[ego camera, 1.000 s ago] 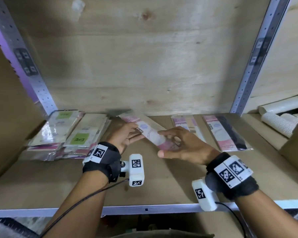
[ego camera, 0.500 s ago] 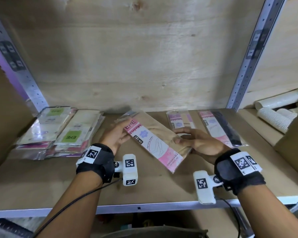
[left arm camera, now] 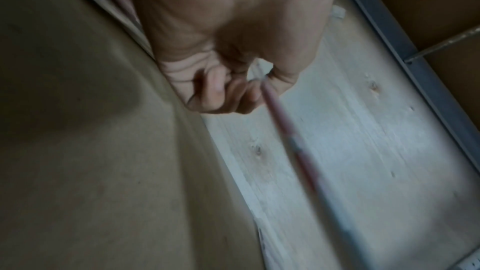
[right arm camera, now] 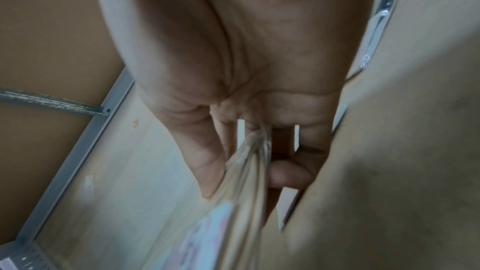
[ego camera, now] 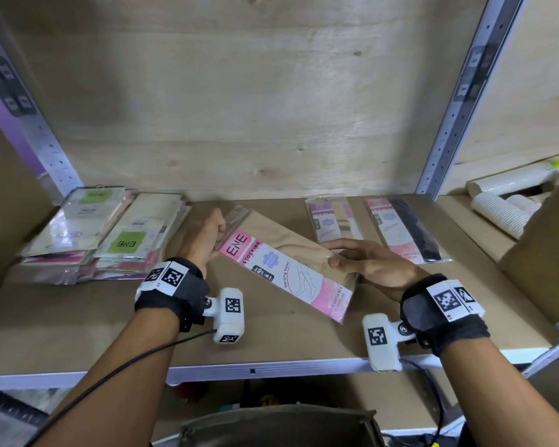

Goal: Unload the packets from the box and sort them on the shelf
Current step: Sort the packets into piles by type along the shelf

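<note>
A beige and pink stocking packet [ego camera: 288,266] is held tilted over the middle of the shelf board [ego camera: 78,324]. My left hand [ego camera: 207,238] pinches its upper left corner, fingers curled [left arm camera: 223,93] on the thin edge [left arm camera: 285,130]. My right hand [ego camera: 365,262] grips its right side, thumb on top; the right wrist view shows the packet [right arm camera: 244,182] between thumb and fingers [right arm camera: 288,174]. Two piles of packets [ego camera: 110,233] lie at the left. A beige packet [ego camera: 331,221] and a black one [ego camera: 404,230] lie at the back right.
Perforated metal uprights [ego camera: 459,101] stand at both back corners before a plywood back wall. Stacked paper cups [ego camera: 504,211] lie in the bay at the right. Cardboard walls [ego camera: 549,250] flank both sides. A dark container rim [ego camera: 278,424] shows below the shelf's front edge.
Both hands have drawn the packet toward the front of the shelf and turned its printed face up. The hands have moved apart along it.
</note>
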Available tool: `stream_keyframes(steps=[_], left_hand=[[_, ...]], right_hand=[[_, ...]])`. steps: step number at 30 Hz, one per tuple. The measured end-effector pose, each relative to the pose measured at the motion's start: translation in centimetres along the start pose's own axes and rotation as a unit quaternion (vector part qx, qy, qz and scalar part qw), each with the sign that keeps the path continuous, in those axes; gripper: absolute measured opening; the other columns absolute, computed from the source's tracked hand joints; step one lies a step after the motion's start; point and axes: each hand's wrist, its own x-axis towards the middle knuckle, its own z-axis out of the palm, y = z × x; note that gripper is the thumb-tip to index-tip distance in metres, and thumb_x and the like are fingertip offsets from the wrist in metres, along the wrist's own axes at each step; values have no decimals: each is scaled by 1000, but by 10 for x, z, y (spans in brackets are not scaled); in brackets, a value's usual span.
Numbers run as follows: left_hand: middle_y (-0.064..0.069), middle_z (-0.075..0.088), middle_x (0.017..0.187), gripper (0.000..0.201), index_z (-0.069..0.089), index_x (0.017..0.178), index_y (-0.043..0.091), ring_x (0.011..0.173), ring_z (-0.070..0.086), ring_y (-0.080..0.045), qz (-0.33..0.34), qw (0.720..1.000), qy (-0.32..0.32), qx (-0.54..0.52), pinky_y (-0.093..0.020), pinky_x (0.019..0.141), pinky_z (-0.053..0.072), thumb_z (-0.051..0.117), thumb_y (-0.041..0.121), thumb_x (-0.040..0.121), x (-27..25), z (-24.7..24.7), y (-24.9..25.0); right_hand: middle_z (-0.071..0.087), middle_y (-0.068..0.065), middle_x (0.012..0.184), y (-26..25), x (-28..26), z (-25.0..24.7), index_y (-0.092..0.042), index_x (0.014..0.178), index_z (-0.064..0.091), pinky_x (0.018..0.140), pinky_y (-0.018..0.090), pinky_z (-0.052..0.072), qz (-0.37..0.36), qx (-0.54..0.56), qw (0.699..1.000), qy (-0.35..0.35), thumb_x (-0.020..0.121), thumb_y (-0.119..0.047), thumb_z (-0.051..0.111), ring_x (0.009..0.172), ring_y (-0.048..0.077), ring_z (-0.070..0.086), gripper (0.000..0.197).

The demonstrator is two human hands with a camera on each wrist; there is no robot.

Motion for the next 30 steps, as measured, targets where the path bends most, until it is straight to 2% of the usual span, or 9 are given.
stream_keyframes(steps=[4, 8, 11, 14, 17, 21, 24, 27, 30], left_hand=[[0, 75, 72, 44, 67, 91, 17, 75, 70, -19, -16, 998, 11, 57, -28, 64, 44, 48, 57, 93, 2, -3, -2], [-2, 75, 67, 73, 68, 86, 13, 69, 71, -18, -9, 995, -25, 100, -29, 69, 46, 48, 83, 79, 3, -10, 0], [2, 70, 55, 64, 64, 73, 16, 51, 64, -10, 1, 990, -47, 134, -27, 65, 40, 50, 78, 82, 0, -13, 0], [2, 71, 60, 51, 64, 68, 22, 62, 66, -17, 17, 990, -56, 129, -28, 69, 42, 53, 67, 89, -1, -14, 0], [3, 54, 52, 56, 51, 53, 22, 60, 55, -19, 44, 991, -60, 111, -28, 64, 37, 54, 61, 92, -3, -15, 2], [9, 48, 44, 59, 47, 54, 22, 53, 54, -16, 59, 982, -41, 174, -26, 58, 37, 50, 69, 89, -6, -15, 1], [9, 50, 44, 60, 46, 55, 22, 47, 56, -12, 31, 986, -61, 151, -24, 56, 43, 50, 73, 86, -5, -14, 2], [-1, 48, 48, 61, 46, 55, 18, 31, 41, -11, -1, 990, -120, 73, -18, 38, 24, 54, 70, 86, -6, -15, 2], [1, 49, 43, 61, 49, 55, 16, 29, 34, -9, -9, 986, -157, 58, -17, 39, 25, 52, 67, 89, -6, -18, 1]], right_hand=[[67, 19, 120, 4, -3, -2, -8, 128, 61, 93, 26, 51, -7, -10, 1000, -9, 93, -3, 60, 107, 22, 65, 35], [68, 15, 122, 5, -7, -4, -8, 128, 60, 92, 22, 51, -22, -14, 1000, -13, 94, -3, 58, 112, 21, 64, 35], [67, 15, 124, 5, -8, -6, -4, 129, 59, 94, 24, 51, -28, -6, 1000, -7, 94, 0, 56, 113, 21, 63, 36], [67, 13, 124, 5, -9, -7, -3, 129, 59, 96, 25, 50, -29, -12, 999, -8, 94, 1, 56, 114, 20, 62, 36], [67, 14, 123, 3, -11, -8, -1, 129, 58, 90, 22, 52, -36, -4, 999, -13, 94, 2, 54, 109, 17, 65, 35], [67, 13, 122, 1, -12, -13, -1, 128, 58, 88, 21, 52, -47, -9, 999, -9, 94, 3, 53, 108, 16, 65, 34], [68, 12, 120, 0, -12, -15, -2, 126, 60, 89, 22, 53, -51, -16, 999, 4, 94, 2, 54, 108, 16, 65, 33], [66, 18, 123, 0, -11, -15, -2, 127, 60, 91, 26, 54, -47, -8, 999, 16, 93, 1, 56, 107, 19, 65, 34], [65, 22, 123, 0, -10, -12, -3, 126, 60, 90, 27, 54, -42, -11, 999, 23, 93, -1, 58, 107, 23, 65, 34]])
